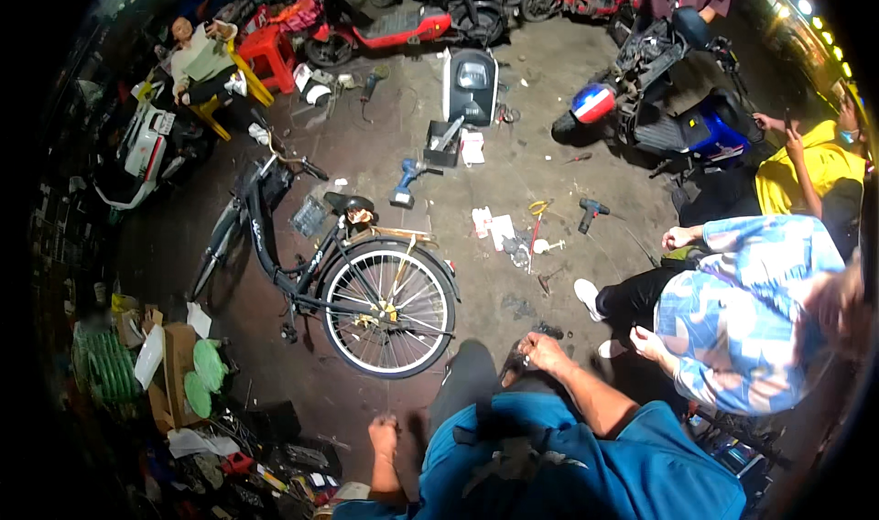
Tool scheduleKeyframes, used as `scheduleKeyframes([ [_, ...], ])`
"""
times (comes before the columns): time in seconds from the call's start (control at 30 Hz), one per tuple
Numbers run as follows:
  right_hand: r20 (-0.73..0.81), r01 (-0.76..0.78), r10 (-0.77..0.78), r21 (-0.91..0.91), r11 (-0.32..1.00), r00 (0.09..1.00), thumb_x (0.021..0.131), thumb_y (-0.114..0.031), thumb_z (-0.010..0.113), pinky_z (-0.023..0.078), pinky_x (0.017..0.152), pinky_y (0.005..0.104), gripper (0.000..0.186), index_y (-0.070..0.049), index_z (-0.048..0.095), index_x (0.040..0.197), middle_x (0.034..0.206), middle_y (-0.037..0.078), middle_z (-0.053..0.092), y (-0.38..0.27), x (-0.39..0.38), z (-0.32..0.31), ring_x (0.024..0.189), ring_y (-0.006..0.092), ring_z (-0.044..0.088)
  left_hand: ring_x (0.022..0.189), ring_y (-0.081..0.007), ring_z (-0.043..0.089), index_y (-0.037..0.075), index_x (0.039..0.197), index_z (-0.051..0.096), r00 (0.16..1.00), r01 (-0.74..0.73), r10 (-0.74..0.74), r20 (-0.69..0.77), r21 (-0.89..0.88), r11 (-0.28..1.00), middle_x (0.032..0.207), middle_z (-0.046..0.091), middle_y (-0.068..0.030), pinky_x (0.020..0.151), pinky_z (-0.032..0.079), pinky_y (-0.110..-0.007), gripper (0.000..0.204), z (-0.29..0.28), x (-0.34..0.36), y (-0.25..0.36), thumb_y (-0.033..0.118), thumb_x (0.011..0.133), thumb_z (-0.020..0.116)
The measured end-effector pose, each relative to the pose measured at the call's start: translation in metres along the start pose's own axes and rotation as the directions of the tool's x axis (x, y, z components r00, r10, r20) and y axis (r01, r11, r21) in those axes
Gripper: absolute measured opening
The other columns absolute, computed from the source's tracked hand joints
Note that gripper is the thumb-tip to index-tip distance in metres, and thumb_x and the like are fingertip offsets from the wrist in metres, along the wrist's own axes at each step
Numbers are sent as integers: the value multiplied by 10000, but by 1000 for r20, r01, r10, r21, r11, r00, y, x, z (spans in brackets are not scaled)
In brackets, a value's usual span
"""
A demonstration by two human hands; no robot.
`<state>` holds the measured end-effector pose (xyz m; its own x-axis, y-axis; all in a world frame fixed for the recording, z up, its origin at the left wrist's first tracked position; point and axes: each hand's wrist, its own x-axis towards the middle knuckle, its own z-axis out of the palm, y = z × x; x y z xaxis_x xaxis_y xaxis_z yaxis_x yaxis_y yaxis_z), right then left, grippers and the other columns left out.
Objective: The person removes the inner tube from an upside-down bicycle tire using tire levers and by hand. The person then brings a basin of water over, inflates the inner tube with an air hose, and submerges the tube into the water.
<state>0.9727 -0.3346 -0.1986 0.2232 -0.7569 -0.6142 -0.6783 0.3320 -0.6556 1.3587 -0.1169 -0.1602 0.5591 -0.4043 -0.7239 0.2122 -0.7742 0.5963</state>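
Blue fabric of the wearer's shirt and trousers fills the lower centre of the head view. Left hand (383,431) hangs low by the left leg, fingers curled loosely together, nothing seen in it; nearest thing is the bare concrete floor (513,181). Right hand (542,351) is raised in front of the right knee, fingers closed on a small dark object (520,359) too small to identify.

Just beyond the left hand: rear wheel (389,308) of a black bicycle (293,245), upright on the floor, frame running up and left, saddle (347,203) above the wheel.

Right of the wearer, near: a seated person in a blue-and-white patterned shirt (746,314), 1 of that person's hands close to the wearer's right hand but apart from it. Behind that person, another in a yellow top (815,167).

Mid floor, between bicycle and seated people: yellow-handled pliers (538,209), a small dark power tool (591,213), white scraps of paper (492,225). Further out: a blue cordless drill (407,179) lying on its side, an open black box (444,142), a detached scooter front panel (472,85) with headlamp.

Far: a red scooter (385,27) at top centre, a blue scooter (673,117) at top right, a red plastic stool (270,55), a person seated on a yellow chair (206,62) at top left.

Lower left edge: cardboard boxes (169,373) and green discs (203,378), cluttered, detail unclear.
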Motion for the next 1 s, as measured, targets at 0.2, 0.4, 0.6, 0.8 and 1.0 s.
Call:
scheduleKeyframes([
  [0.2, 133, -65, 65, -1, 998, 989, 843, -326, 539, 456, 797, 441, 301, -51, 596, 952, 952, 203, 626, 45, 61, -24, 949, 377, 581, 587, -209, 543, 18, 841, 594, 662, 530, -748, -59, -668, 522, 688, 568, -66, 562, 458, -378, 178, -5, -60, -265, 191, 810, 569],
  [0.4, 285, 29, 92, -394, 919, 954, 831, -26, 450, 415, 523, 307, 99, 4, 542, 811, 786, 110, 513, -32, 105, -131, 696, 225, 516, 613, -166, 523, 24, 856, 570, 864, 496, -503, 35, -237, 835, 732, 568, -54, 572, 442, -329, 97, 108, -75, -122, 117, 839, 549],
  [0.6, 131, -41, 120, -490, 871, 984, 825, -339, 534, 468, 810, 446, 351, -68, 630, 1024, 965, 242, 617, -68, 232, -159, 951, 395, 580, 624, -99, 498, 37, 813, 549, 982, -185, 188, -28, -358, 915, 754, 562, -28, 568, 417, -243, 52, 132, -25, 115, 34, 866, 550],
  [0.8, 156, 126, -24, -689, 714, 988, 803, -245, 549, 488, 816, 426, 310, -51, 613, 1037, 1012, 192, 633, -146, 338, -203, 956, 346, 603, 626, -124, 549, 16, 877, 572, 964, -143, 64, -258, -302, 942, 722, 574, -39, 558, 457, -265, 105, 171, 3, 237, 119, 861, 585],
  [1.0, 389, 342, -17, -787, 513, 921, 846, -185, 487, 424, 947, 415, 391, -23, 511, 1201, 1254, 215, 501, -204, 535, -193, 1152, 345, 498, 651, -183, 549, 31, 864, 609, 955, -78, -156, -252, -722, 688, 766, 593, -65, 586, 454, -322, 107, 217, -41, 16, 126, 848, 561],
])
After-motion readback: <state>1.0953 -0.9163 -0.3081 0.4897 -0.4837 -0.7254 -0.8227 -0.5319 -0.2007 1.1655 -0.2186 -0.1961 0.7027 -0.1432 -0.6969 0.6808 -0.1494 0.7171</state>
